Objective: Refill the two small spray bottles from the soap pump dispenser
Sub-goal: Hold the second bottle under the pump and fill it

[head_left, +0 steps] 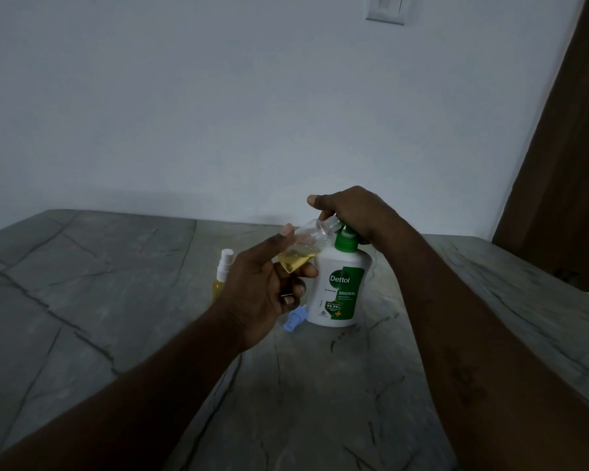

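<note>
A white soap dispenser (340,287) with a green pump and green label stands upright on the grey marbled table (123,294). My right hand (351,212) rests on top of its pump head. My left hand (262,294) grips a small clear spray bottle (303,248), uncapped and tilted, its open neck right at the pump's nozzle. Yellow liquid pools in the bottle's lower end. A second small spray bottle (222,273), holding yellow liquid and wearing a white sprayer top, stands upright to the left, partly hidden behind my left hand.
A light blue sprayer cap (295,321) lies on the table against the dispenser's base. A white wall rises just behind the table, with a switch plate (386,8) high up. A brown door (565,164) stands at the right.
</note>
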Action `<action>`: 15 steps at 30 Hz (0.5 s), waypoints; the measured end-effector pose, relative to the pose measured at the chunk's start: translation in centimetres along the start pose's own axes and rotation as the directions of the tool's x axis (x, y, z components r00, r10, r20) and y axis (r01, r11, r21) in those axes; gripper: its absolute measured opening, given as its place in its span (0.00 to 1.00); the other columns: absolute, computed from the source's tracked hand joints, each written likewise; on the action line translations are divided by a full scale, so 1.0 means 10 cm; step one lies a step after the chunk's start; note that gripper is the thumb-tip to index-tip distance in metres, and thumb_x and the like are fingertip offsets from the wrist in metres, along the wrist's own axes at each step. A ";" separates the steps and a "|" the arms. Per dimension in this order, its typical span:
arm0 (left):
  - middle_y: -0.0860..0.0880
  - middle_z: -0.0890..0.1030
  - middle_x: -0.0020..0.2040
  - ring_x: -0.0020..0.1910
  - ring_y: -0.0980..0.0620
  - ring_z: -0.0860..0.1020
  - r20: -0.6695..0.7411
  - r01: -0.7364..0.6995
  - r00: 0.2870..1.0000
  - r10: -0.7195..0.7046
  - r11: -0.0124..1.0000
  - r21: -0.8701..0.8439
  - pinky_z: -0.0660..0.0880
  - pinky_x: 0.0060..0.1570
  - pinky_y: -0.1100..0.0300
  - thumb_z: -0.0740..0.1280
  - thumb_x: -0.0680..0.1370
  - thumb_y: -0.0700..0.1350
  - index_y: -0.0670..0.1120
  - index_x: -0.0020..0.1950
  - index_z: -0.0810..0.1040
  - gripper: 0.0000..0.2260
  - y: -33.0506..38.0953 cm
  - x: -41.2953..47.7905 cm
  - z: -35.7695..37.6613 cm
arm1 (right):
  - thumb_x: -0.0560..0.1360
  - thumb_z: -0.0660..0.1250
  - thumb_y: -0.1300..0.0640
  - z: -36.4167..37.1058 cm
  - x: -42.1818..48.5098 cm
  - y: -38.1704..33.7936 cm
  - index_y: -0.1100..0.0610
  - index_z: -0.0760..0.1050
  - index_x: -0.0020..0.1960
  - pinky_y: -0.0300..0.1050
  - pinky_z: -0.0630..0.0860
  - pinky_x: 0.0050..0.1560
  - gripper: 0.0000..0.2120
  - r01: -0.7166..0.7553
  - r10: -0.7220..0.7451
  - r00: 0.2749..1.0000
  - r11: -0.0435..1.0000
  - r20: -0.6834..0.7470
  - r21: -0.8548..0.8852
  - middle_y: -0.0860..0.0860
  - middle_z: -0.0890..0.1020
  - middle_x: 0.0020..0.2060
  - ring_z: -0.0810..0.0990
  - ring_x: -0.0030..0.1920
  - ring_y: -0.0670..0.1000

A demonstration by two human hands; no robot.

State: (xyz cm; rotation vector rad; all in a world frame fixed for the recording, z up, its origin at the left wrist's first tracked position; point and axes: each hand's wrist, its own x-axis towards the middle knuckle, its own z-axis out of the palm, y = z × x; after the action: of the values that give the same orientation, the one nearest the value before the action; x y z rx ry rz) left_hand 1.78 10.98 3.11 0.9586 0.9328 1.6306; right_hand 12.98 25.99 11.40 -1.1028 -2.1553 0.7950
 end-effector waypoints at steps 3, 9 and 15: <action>0.44 0.80 0.40 0.31 0.52 0.71 0.020 -0.002 1.000 0.003 1.000 -0.019 0.69 0.27 0.62 0.61 0.80 0.58 0.44 0.66 0.79 0.23 0.02 0.00 0.01 | 0.76 0.68 0.37 -0.06 0.00 -0.05 0.55 0.85 0.42 0.42 0.72 0.36 0.21 0.079 -0.082 0.992 0.996 -0.093 -0.038 0.48 0.83 0.36 0.79 0.35 0.47; 0.44 0.80 0.41 0.32 0.52 0.71 0.009 -0.002 1.000 0.002 1.000 -0.026 0.69 0.27 0.62 0.61 0.81 0.58 0.45 0.67 0.79 0.22 0.04 0.01 0.01 | 0.76 0.69 0.39 -0.07 0.00 -0.08 0.54 0.85 0.39 0.39 0.69 0.33 0.20 0.133 -0.145 0.979 0.988 -0.145 -0.084 0.45 0.82 0.31 0.77 0.29 0.44; 0.44 0.81 0.41 0.32 0.52 0.71 0.009 -0.004 1.000 0.004 1.000 -0.027 0.67 0.28 0.62 0.61 0.81 0.58 0.45 0.66 0.80 0.22 0.02 0.01 0.01 | 0.77 0.68 0.39 -0.06 -0.01 -0.07 0.54 0.85 0.40 0.38 0.68 0.32 0.20 0.112 -0.118 0.983 0.992 -0.142 -0.049 0.46 0.82 0.32 0.76 0.30 0.44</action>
State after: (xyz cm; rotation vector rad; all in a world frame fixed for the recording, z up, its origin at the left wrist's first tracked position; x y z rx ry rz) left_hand 1.80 11.08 3.38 0.9495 0.9012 1.6365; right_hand 13.10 25.71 12.33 -1.0134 -2.0998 0.6020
